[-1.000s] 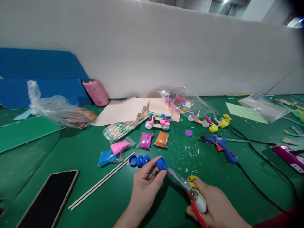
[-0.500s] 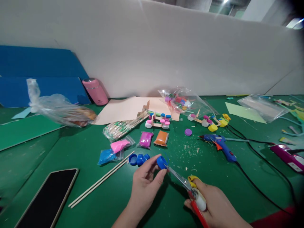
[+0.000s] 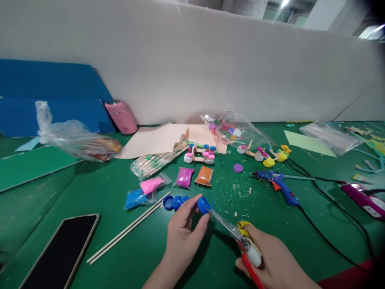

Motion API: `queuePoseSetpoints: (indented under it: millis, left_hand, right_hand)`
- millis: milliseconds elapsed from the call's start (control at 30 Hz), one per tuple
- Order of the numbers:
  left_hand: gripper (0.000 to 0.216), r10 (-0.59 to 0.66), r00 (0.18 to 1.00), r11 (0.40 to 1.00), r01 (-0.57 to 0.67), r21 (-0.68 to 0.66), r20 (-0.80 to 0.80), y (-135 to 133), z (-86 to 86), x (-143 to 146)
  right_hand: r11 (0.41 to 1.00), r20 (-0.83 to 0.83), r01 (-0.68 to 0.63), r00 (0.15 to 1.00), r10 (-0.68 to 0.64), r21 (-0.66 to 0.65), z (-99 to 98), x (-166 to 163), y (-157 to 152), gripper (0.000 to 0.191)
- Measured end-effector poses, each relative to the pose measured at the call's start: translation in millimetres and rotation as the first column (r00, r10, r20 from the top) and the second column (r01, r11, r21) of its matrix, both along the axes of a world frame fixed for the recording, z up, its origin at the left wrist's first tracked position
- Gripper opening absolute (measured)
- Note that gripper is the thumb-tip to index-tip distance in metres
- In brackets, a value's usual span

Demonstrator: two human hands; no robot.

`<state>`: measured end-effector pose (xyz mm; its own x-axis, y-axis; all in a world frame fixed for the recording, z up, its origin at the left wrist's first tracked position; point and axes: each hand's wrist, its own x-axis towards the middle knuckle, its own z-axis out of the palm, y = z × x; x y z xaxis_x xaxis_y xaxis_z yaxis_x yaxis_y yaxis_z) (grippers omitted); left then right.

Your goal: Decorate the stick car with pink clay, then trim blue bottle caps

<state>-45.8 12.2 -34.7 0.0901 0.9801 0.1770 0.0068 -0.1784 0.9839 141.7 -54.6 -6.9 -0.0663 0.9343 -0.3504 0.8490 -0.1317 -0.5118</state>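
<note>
My left hand (image 3: 183, 235) pinches a blue bottle cap (image 3: 204, 204) between thumb and fingers, a little above the green table. My right hand (image 3: 270, 263) grips a pair of scissors (image 3: 237, 235) with yellow and red handles. The blade tips touch the cap's right side. More blue caps (image 3: 175, 202) lie just left of the held one. Two long wooden sticks (image 3: 128, 229) lie on the table to the left of my left hand.
A black phone (image 3: 60, 253) lies at the lower left. Packets of coloured clay (image 3: 183, 178), a bundle of skewers (image 3: 156, 160), small cap-wheeled stick cars (image 3: 200, 154), a bag of caps (image 3: 231, 130), a blue glue gun (image 3: 279, 182) with its cable and a pink bottle (image 3: 120, 116) lie farther back.
Both hands hold the same grips. The cap and scissors have shifted very slightly up and left.
</note>
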Motion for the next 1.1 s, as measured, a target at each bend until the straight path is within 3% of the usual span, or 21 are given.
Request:
queuePoseSetpoints:
  millis: [167,400,533,700,933,1100]
  left_hand:
    - [0.038,0.025,0.996,0.998,-0.019,0.067,-0.09,-1.4,-4.3,-0.7]
    - [0.036,-0.004,1.0,1.0,0.004,0.001,0.005,-1.1,-2.8,2.5]
    - [0.033,-0.027,0.991,0.986,0.048,-0.162,0.131,1.3,8.0,3.4]
    - [0.03,-0.128,0.951,0.908,0.227,-0.352,0.283,3.7,19.2,3.2]
    - [0.03,-0.178,0.96,0.925,0.238,-0.296,0.217,4.8,18.6,1.1]
    - [0.032,-0.142,0.988,0.97,0.15,-0.192,0.054,3.1,14.2,1.1]
  right_hand:
    - [1.0,0.024,-0.007,1.0,0.007,0.01,0.4,1.5,-0.2,0.027]
    - [1.0,0.036,-0.011,0.999,0.011,-0.01,-4.2,2.6,-1.7,0.025]
    - [0.999,0.055,-0.021,0.998,0.019,0.038,-10.0,4.1,-1.4,0.023]
    - [0.996,0.049,-0.045,0.998,0.041,0.075,-14.1,6.6,-3.1,0.021]
    - [0.995,0.073,-0.034,0.997,0.027,0.093,-13.4,8.7,-3.0,0.019]
    - [0.997,0.058,-0.015,0.998,0.01,0.078,-8.7,7.2,-2.5,0.022]
